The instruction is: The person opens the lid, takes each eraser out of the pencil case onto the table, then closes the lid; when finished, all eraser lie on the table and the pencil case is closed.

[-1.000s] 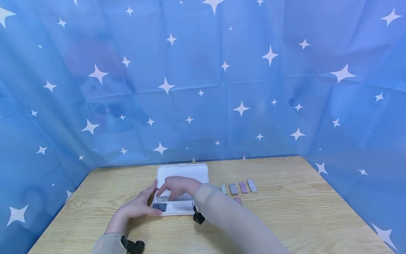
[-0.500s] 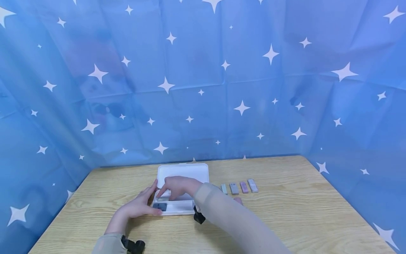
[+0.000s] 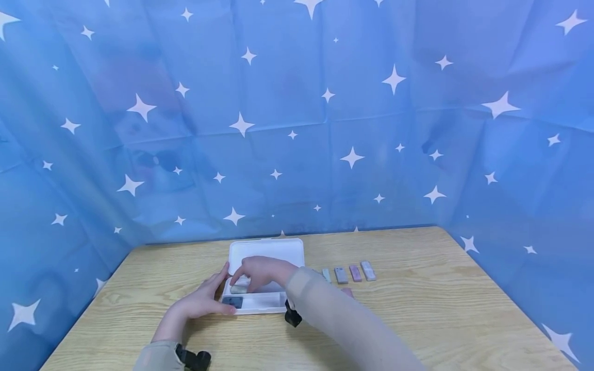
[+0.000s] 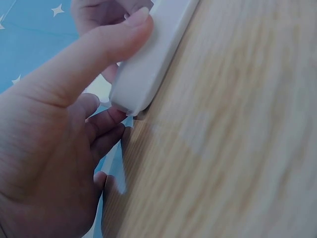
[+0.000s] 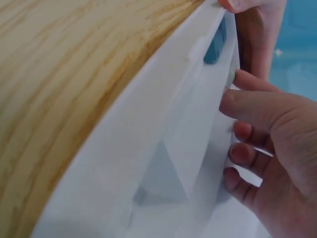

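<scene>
A white hinged plastic case (image 3: 264, 311) lies on the table with its lid (image 3: 290, 251) raised at the back. My left hand (image 3: 201, 301) grips the case's left end, thumb on the front wall and fingers round the far side. Reaching in from the right, my right hand (image 3: 262, 270) pinches a small pale block (image 3: 238, 289) between thumb and index finger, at the left of the rear compartment. In the right wrist view the pale green block (image 5: 231, 76) is mostly hidden by those fingers. A dark grey-blue block (image 3: 233, 302) lies at the left of the front compartment.
Right of the case, several small blocks stand in a row, among them a mint one (image 3: 326, 275), a grey one (image 3: 341, 275), a pink-purple one (image 3: 355, 273) and a lavender one (image 3: 368, 270). A pink block (image 3: 348, 292) shows partly behind the right sleeve. A blue star-patterned curtain borders the table.
Both hands stay almost in place. The right index finger has shifted slightly, and more of the pale block shows below it.
</scene>
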`<move>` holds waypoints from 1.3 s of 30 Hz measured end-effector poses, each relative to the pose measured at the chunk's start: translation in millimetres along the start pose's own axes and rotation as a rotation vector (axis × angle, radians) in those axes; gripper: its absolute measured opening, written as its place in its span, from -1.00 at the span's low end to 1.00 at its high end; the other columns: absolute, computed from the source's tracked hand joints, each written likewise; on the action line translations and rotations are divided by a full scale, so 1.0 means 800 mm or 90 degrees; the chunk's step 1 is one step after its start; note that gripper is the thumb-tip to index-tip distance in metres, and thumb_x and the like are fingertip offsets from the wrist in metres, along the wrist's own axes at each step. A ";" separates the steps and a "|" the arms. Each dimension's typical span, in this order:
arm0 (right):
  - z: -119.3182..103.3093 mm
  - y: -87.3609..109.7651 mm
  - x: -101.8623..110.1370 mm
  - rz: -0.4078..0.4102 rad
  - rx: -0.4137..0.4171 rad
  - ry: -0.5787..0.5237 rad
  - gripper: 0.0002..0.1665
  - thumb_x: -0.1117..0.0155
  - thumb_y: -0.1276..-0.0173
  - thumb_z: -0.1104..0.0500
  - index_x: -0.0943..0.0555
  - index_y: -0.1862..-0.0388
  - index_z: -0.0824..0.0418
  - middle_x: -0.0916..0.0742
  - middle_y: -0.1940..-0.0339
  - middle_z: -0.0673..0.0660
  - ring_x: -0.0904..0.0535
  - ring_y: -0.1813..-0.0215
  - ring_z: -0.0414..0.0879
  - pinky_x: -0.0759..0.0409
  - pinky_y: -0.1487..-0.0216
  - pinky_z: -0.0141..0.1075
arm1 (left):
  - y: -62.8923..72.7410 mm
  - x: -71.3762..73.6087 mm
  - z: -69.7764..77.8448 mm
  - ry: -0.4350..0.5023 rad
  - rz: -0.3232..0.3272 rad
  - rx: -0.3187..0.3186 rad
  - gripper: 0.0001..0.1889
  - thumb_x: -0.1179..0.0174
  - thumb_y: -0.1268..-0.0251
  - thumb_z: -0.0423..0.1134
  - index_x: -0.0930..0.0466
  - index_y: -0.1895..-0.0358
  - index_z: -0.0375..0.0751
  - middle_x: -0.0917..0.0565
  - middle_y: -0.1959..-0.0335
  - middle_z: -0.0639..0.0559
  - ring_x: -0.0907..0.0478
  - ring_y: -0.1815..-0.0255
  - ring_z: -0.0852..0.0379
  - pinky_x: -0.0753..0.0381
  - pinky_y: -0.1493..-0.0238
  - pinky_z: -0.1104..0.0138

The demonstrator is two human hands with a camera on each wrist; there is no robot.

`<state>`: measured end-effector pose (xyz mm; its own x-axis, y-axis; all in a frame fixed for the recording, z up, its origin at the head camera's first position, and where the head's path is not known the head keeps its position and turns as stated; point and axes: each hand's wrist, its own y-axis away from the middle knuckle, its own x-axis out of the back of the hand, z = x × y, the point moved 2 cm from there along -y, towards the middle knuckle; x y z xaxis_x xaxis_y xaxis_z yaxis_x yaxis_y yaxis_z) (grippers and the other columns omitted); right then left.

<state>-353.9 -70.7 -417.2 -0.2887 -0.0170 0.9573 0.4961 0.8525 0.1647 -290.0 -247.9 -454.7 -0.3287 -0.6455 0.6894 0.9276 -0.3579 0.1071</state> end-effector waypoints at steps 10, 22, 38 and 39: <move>0.008 0.022 0.018 0.021 -0.044 -0.078 -0.47 -0.42 -0.22 0.26 -0.61 -0.16 -0.09 -0.53 0.46 -0.07 -0.38 0.42 -0.24 -0.38 0.34 -0.43 | 0.000 -0.002 -0.001 0.006 0.000 0.003 0.24 -0.46 0.04 0.09 0.28 -0.57 -0.13 0.10 -0.54 -0.30 0.24 -0.50 -0.39 0.16 -0.34 -0.31; 0.023 0.054 0.027 0.054 -0.041 -0.119 -0.50 -0.41 -0.24 0.24 -0.58 -0.17 0.00 -0.61 0.39 -0.17 -0.50 0.34 -0.29 -0.47 0.22 -0.47 | 0.001 -0.002 0.000 0.004 0.001 0.015 0.25 -0.46 0.05 0.08 0.27 -0.57 -0.13 0.10 -0.54 -0.32 0.23 -0.49 -0.41 0.15 -0.32 -0.34; 0.045 0.107 0.017 0.071 -0.053 -0.172 -0.51 -0.39 -0.25 0.28 -0.57 -0.16 0.03 -0.62 0.38 -0.20 -0.49 0.42 -0.27 -0.49 0.30 -0.43 | 0.001 -0.001 -0.001 0.004 0.004 -0.005 0.27 -0.48 0.05 0.05 0.32 -0.56 -0.18 0.14 -0.53 -0.38 0.26 -0.48 -0.44 0.21 -0.34 -0.31; 0.046 0.111 0.016 0.072 -0.054 -0.178 -0.51 -0.38 -0.25 0.28 -0.57 -0.16 0.03 -0.62 0.37 -0.20 -0.49 0.43 -0.26 -0.49 0.30 -0.42 | 0.001 0.000 -0.001 0.002 0.004 -0.004 0.27 -0.48 0.05 0.05 0.32 -0.56 -0.18 0.14 -0.53 -0.38 0.27 -0.48 -0.44 0.21 -0.34 -0.31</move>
<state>-343.7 24.5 -399.3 -0.4362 0.2298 0.8700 0.6008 0.7942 0.0915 -289.2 -248.8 -455.3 -0.3239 -0.6493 0.6881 0.9284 -0.3581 0.0992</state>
